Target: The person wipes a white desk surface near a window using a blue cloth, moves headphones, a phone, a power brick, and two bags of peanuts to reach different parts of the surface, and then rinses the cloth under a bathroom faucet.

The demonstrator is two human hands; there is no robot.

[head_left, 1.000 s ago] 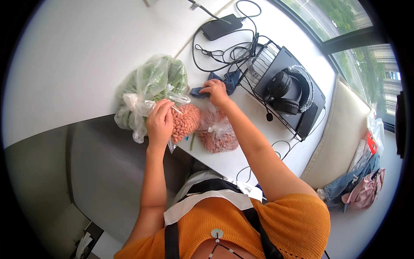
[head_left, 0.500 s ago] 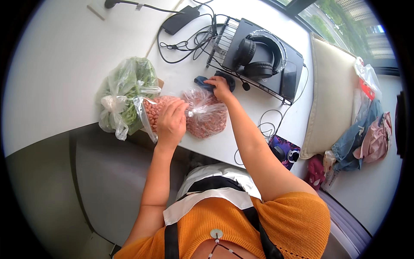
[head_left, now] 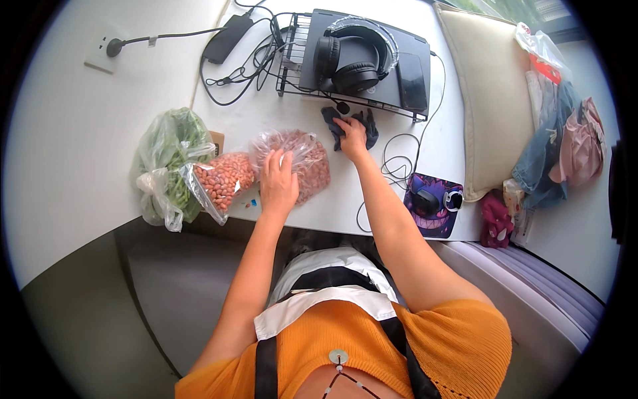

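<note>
My left hand rests with its fingers apart on a clear plastic bag of small reddish pieces, perhaps shelled peanuts. To the right and slightly farther off, my right hand grips a bunched dark blue-grey cloth against the white table. Left of my left hand lies a clear zip bag of reddish-brown peanuts. It leans against a knotted plastic bag of green vegetables. Small blue scraps lie on the table between the zip bag and my left hand.
Beyond the cloth, a wire stand holds a dark laptop with black headphones on it. A power adapter and tangled cables lie back left. A purple mouse pad, a beige cushion and hanging bags are on the right.
The view has shifted. My right hand and the dark cloth have moved right along the stand's front. My left hand has moved from beside the zip bag onto the bag of reddish pieces.
</note>
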